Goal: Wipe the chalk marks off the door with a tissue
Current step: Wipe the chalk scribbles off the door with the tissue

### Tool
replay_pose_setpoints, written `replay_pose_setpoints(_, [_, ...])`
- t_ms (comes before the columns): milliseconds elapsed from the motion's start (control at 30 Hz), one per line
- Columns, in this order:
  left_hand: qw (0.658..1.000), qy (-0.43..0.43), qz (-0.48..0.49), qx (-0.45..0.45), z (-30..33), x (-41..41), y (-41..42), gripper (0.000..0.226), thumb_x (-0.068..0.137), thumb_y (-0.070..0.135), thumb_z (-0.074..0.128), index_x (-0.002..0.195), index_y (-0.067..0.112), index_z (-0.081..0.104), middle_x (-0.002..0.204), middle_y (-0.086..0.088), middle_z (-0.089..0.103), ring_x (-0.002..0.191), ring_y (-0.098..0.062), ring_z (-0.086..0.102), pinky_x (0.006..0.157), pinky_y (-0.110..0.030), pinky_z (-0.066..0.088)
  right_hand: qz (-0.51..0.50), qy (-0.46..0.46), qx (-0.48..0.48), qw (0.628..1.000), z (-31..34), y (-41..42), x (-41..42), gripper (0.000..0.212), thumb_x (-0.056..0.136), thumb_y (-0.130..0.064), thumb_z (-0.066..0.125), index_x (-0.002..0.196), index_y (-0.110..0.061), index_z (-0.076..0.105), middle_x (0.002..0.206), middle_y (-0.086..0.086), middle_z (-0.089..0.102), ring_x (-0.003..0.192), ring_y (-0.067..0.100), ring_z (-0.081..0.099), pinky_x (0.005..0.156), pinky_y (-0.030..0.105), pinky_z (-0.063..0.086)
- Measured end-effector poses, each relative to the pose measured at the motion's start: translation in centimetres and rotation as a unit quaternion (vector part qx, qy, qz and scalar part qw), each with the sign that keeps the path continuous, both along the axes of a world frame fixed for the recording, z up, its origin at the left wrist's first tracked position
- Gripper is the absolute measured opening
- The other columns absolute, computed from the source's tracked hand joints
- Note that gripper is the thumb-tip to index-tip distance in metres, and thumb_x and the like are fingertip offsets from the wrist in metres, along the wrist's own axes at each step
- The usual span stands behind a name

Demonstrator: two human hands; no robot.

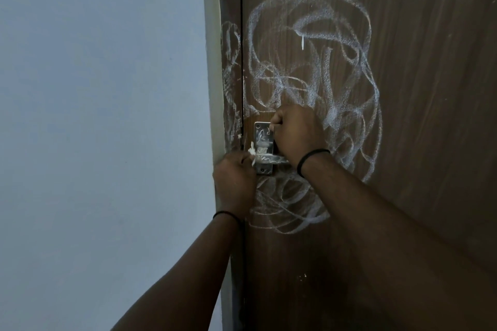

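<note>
A brown wooden door (403,115) carries broad white chalk scribbles (309,62) above, beside and below its metal handle plate (262,137). More chalk runs down the door frame (230,75). My left hand (234,183) grips a small white tissue (251,152) at the door's edge, just left of the lever. My right hand (295,137) is curled over the plate and lever (269,160) with its fingers hidden from me, so what it holds is unclear. The plate and lever also bear chalk marks.
A pale blue-grey wall (102,115) fills the left half of the view, meeting the door frame along a light strip. Each wrist wears a thin black band.
</note>
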State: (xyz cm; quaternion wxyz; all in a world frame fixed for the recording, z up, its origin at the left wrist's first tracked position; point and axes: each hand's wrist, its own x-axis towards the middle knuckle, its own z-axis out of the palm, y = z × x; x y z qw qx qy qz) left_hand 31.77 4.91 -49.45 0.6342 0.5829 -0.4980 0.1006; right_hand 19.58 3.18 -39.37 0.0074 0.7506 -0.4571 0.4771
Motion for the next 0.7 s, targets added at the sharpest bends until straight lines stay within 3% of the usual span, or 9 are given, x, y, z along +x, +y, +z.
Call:
replay_pose_setpoints(67, [1.0,0.008,0.0,-0.012,1.3,0.0,-0.2,0.019,0.088,0.011,0.066,0.069,0.009,0.068,0.066,0.001,0.061,0.06,-0.01,0.051,0.051,-0.013,0.032,-0.002,-0.002,-0.009,1.0,0.0,0.1,0.0,0.018,0.086,-0.002,0.065,0.077,-0.014,0.075,0.079,0.006,0.072,0.08,0.024,0.066,0.074,0.04,0.058])
replay_pose_setpoints(233, [0.999,0.03,-0.025,0.029,-1.2,-0.9,1.2,0.016,0.092,0.008,0.063,0.079,0.003,0.072,0.076,-0.01,0.067,0.069,-0.022,0.059,0.06,-0.03,0.043,-0.008,0.001,-0.019,1.0,-0.1,0.2,0.0,0.016,0.087,-0.005,0.067,0.079,-0.016,0.075,0.079,0.004,0.073,0.076,0.021,0.067,0.071,0.035,0.058])
replay_pose_setpoints(367, [0.98,0.172,-0.06,0.075,-1.6,-1.6,1.6,0.017,0.092,0.008,0.062,0.084,0.002,0.076,0.082,-0.012,0.073,0.079,-0.026,0.068,0.071,-0.032,0.054,-0.007,-0.002,-0.022,1.0,-0.2,0.2,0.0,0.018,0.088,-0.004,0.066,0.077,-0.016,0.075,0.077,0.003,0.072,0.073,0.019,0.067,0.069,0.032,0.057])
replay_pose_setpoints(467, [0.93,0.343,-0.114,0.072,-1.1,-2.5,1.3,0.018,0.093,0.003,0.057,0.095,-0.002,0.075,0.088,-0.02,0.074,0.084,-0.032,0.072,0.079,-0.043,0.06,-0.01,-0.001,-0.021,1.0,-0.2,0.3,0.1,0.018,0.088,-0.003,0.066,0.079,-0.016,0.075,0.078,0.003,0.072,0.074,0.019,0.067,0.069,0.031,0.057])
replay_pose_setpoints(567, [0.835,0.51,-0.201,0.046,-1.2,-3.1,1.0,0.018,0.095,0.0,0.057,0.105,-0.01,0.068,0.095,-0.028,0.072,0.086,-0.033,0.073,0.075,-0.038,0.06,-0.008,0.0,-0.024,1.0,-0.2,0.4,0.0,0.017,0.088,-0.004,0.066,0.078,-0.015,0.074,0.077,0.003,0.072,0.073,0.02,0.066,0.072,0.035,0.058])
replay_pose_setpoints(633, [0.798,0.561,-0.219,0.032,-1.4,-3.4,0.4,0.019,0.096,0.0,0.057,0.11,-0.012,0.063,0.098,-0.029,0.071,0.085,-0.032,0.073,0.072,-0.035,0.06,-0.007,0.001,-0.028,1.0,-0.3,0.4,0.0,0.016,0.088,-0.004,0.066,0.078,-0.015,0.073,0.077,0.004,0.072,0.073,0.02,0.067,0.072,0.038,0.058])
replay_pose_setpoints(700, [0.782,0.585,-0.215,0.017,-1.6,-3.9,0.0,0.018,0.096,-0.001,0.057,0.109,-0.012,0.063,0.095,-0.028,0.071,0.076,-0.028,0.073,0.063,-0.03,0.06,-0.004,-0.004,-0.029,1.0,-0.4,0.4,0.0,0.016,0.087,-0.003,0.066,0.078,-0.015,0.073,0.077,0.003,0.072,0.073,0.02,0.067,0.071,0.039,0.059])
